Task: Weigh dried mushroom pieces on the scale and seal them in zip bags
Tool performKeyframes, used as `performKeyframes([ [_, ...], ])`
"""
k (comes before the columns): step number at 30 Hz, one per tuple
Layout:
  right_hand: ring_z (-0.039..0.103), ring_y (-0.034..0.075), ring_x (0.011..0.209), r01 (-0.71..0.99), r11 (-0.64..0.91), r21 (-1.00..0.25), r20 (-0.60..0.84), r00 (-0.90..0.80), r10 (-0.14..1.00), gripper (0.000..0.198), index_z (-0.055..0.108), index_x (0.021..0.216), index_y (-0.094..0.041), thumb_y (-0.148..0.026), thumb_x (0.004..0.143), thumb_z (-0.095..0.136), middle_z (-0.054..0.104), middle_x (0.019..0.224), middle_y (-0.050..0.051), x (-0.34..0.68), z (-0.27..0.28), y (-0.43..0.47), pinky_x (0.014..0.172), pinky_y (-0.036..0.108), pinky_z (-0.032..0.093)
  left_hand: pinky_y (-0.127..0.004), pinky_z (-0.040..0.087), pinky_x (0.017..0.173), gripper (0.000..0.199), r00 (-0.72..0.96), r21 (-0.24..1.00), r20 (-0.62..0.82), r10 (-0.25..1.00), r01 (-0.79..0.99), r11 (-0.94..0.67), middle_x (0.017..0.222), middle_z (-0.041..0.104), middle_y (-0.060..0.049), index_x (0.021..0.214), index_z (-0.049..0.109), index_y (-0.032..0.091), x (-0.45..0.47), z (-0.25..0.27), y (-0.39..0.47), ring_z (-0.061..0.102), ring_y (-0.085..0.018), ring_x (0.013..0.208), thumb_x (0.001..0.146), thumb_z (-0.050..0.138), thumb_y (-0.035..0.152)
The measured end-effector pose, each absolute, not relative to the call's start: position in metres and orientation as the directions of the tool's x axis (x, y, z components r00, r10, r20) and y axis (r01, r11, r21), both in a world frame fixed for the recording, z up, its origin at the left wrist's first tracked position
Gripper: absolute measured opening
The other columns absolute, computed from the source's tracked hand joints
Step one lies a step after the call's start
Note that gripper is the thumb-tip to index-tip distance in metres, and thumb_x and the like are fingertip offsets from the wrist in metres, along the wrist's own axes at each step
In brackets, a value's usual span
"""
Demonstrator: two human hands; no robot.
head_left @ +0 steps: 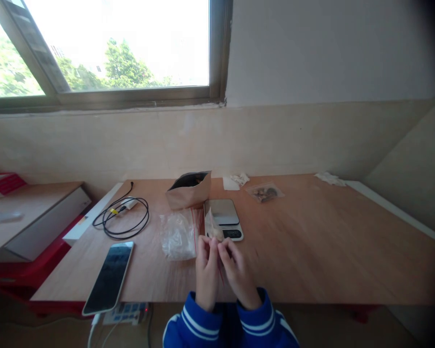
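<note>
My left hand (pixel 207 263) and my right hand (pixel 236 266) meet above the front of the table, fingers pinched together. Between them they grip a small clear zip bag (pixel 213 226) with pale contents that I cannot make out; a red strip hangs below the fingers. Just behind the bag sits a white kitchen scale (pixel 228 212) with a metal plate and dark display, partly covered by the bag. Left of the scale lies a larger clear zip bag (pixel 178 237) with a red seal and clear plastic inside. A brown paper pouch (pixel 189 194) stands behind it with its top gaping.
A clear bag with brownish pieces (pixel 264 192) lies back right, near crumpled white tissue (pixel 239 180). On the left are a coiled black cable (pixel 147 223) and a phone (pixel 109 278) overhanging the table's front edge, a white cable plugged in. More tissue (pixel 329 179) lies far right.
</note>
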State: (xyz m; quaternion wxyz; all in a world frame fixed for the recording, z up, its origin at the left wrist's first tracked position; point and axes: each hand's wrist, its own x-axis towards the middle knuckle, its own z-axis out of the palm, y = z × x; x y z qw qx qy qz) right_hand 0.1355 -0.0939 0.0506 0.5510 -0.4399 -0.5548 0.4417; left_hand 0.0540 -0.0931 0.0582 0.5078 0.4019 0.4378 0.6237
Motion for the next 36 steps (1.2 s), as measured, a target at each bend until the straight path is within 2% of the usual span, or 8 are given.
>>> performKeyframes([
  [4, 0.060, 0.017, 0.074, 0.033, 0.235, -0.971, 0.234, -0.037, 0.972, 0.030, 0.054, 0.080, -0.022, -0.046, 0.094, 0.044, 0.061, 0.076, 0.001, 0.140, 0.049, -0.094, 0.070, 0.027, 0.047, -0.025, 0.045, 0.082, 0.029, -0.150, 0.957, 0.014, 0.989, -0.286, -0.056, 0.081, 0.060, 0.000, 0.084, 0.059, 0.018, 0.056, 0.059, -0.093, 0.056, -0.014, 0.081, 0.082, 0.062, 0.047],
  [8, 0.063, 0.019, 0.083, 0.073, 0.238, -0.968, 0.235, -0.053, 0.971, 0.029, 0.059, 0.085, -0.022, -0.045, 0.094, 0.044, 0.066, 0.083, 0.004, 0.143, 0.046, -0.094, 0.078, 0.030, 0.049, -0.026, 0.046, 0.085, 0.032, -0.132, 0.916, -0.059, 0.990, -0.402, 0.001, 0.087, 0.065, -0.003, 0.089, 0.064, 0.018, 0.058, 0.062, -0.094, 0.060, -0.017, 0.090, 0.075, 0.068, 0.047],
  [15, 0.061, 0.023, 0.112, 0.068, 0.249, -0.966, 0.243, -0.082, 0.966, 0.039, 0.058, 0.122, -0.021, -0.044, 0.095, 0.043, 0.066, 0.120, 0.010, 0.144, 0.043, -0.094, 0.096, 0.036, 0.048, -0.021, 0.048, 0.073, 0.032, -0.123, 0.840, -0.125, 0.984, -0.542, 0.039, 0.074, 0.062, 0.001, 0.075, 0.063, 0.017, 0.061, 0.059, -0.088, 0.059, -0.012, 0.075, 0.067, 0.076, 0.045],
  [20, 0.054, 0.023, 0.123, 0.176, 0.324, -0.930, 0.317, -0.068, 0.946, 0.044, 0.052, 0.134, -0.020, -0.039, 0.096, 0.040, 0.059, 0.133, 0.010, 0.142, 0.041, -0.093, 0.105, 0.039, 0.042, -0.019, 0.046, 0.071, 0.030, -0.095, 0.837, -0.075, 0.993, -0.548, 0.010, 0.075, 0.061, 0.001, 0.076, 0.062, 0.017, 0.062, 0.058, -0.087, 0.057, -0.010, 0.073, 0.071, 0.074, 0.043],
  [24, 0.059, 0.024, 0.117, 0.239, 0.368, -0.899, 0.368, -0.043, 0.929, 0.040, 0.059, 0.127, -0.020, -0.035, 0.095, 0.042, 0.062, 0.128, 0.011, 0.139, 0.038, -0.093, 0.101, 0.040, 0.046, -0.020, 0.045, 0.076, 0.030, -0.093, 0.847, -0.031, 0.995, -0.531, -0.024, 0.081, 0.061, 0.000, 0.082, 0.063, 0.016, 0.063, 0.055, -0.089, 0.057, -0.011, 0.080, 0.073, 0.072, 0.043],
  [29, 0.066, 0.027, 0.102, 0.263, 0.336, -0.905, 0.363, 0.060, 0.930, 0.034, 0.066, 0.117, -0.022, -0.034, 0.091, 0.048, 0.069, 0.115, 0.011, 0.136, 0.034, -0.093, 0.090, 0.042, 0.051, -0.019, 0.043, 0.065, 0.031, -0.077, 0.883, 0.023, 0.997, -0.466, -0.057, 0.068, 0.049, 0.004, 0.074, 0.055, 0.017, 0.061, 0.054, -0.093, 0.048, -0.009, 0.066, 0.079, 0.066, 0.045],
  [33, 0.066, 0.026, 0.099, 0.159, 0.314, -0.936, 0.326, 0.053, 0.944, 0.036, 0.065, 0.117, -0.020, -0.037, 0.091, 0.047, 0.070, 0.113, 0.011, 0.136, 0.036, -0.095, 0.085, 0.039, 0.052, -0.021, 0.043, 0.067, 0.034, -0.077, 0.920, 0.066, 0.995, -0.382, -0.091, 0.070, 0.048, 0.003, 0.075, 0.053, 0.017, 0.057, 0.052, -0.096, 0.046, -0.009, 0.066, 0.080, 0.063, 0.049],
  [36, 0.066, 0.022, 0.084, 0.081, 0.305, -0.949, 0.309, 0.043, 0.950, 0.032, 0.068, 0.101, -0.018, -0.041, 0.090, 0.048, 0.072, 0.096, 0.009, 0.134, 0.039, -0.096, 0.075, 0.032, 0.052, -0.022, 0.043, 0.068, 0.034, -0.067, 0.951, 0.094, 0.993, -0.290, -0.110, 0.070, 0.047, 0.003, 0.075, 0.053, 0.017, 0.056, 0.051, -0.097, 0.045, -0.010, 0.067, 0.082, 0.061, 0.050],
])
